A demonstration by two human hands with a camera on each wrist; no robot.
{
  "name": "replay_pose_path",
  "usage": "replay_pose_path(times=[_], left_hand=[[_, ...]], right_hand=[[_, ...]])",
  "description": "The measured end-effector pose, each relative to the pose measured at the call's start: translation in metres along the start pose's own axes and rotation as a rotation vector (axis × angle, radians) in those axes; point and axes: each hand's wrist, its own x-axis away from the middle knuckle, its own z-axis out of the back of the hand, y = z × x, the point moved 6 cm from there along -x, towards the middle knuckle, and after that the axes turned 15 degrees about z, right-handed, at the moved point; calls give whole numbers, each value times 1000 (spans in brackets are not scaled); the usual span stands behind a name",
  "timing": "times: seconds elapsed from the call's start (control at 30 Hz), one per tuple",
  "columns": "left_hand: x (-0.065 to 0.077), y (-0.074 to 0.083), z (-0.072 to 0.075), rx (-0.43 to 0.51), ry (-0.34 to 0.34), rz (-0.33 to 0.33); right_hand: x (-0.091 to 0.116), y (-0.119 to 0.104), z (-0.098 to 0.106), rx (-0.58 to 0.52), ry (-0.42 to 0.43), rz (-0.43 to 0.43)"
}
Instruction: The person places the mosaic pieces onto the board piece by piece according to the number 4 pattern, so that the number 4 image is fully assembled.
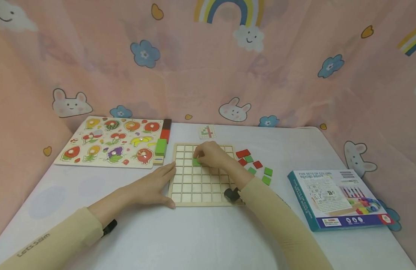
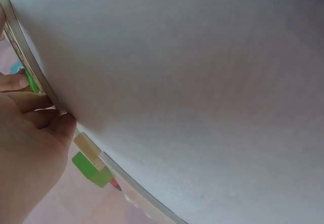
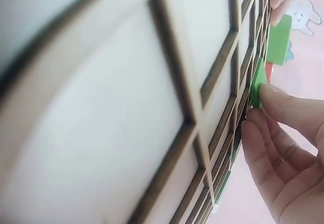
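Note:
A wooden grid board point(image 1: 196, 188) of square cells lies on the white table. Thumb and fingers of my right hand point(image 1: 213, 155) pinch a green square tile point(image 1: 196, 162) at the board's upper middle. In the right wrist view that green tile point(image 3: 258, 82) stands tilted against the grid, thumb on its face. My left hand point(image 1: 154, 185) rests along the board's left edge, fingers extended and thumb near the lower corner. The left wrist view shows its fingertips touching the board's side. Right of the board lie several loose red tiles point(image 1: 243, 153) and green tiles point(image 1: 268, 171).
A small pattern card point(image 1: 207, 132) lies behind the board. At the back left sits a fruit puzzle board point(image 1: 104, 145), with a green block point(image 1: 160, 147) and other coloured blocks beside it. A boxed bead set point(image 1: 339, 198) lies at the right. A pink curtain point(image 1: 194, 75) hangs behind.

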Motion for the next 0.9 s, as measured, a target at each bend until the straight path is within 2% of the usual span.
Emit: replay_pose_path(times=[0.23, 0.4, 0.67, 0.8, 0.9], left_hand=[[0, 0, 0, -2, 2, 2], [0, 0, 0, -6, 4, 0], [1, 1, 1, -10, 7, 2], [1, 1, 1, -15, 6, 3], [1, 1, 1, -13, 3, 3]], right_hand=[[0, -1, 0, 5, -11, -18], [6, 0, 10, 16, -4, -11], [34, 21, 53, 39, 17, -84], [58, 44, 77, 27, 15, -151], [79, 65, 89, -4, -26, -178]])
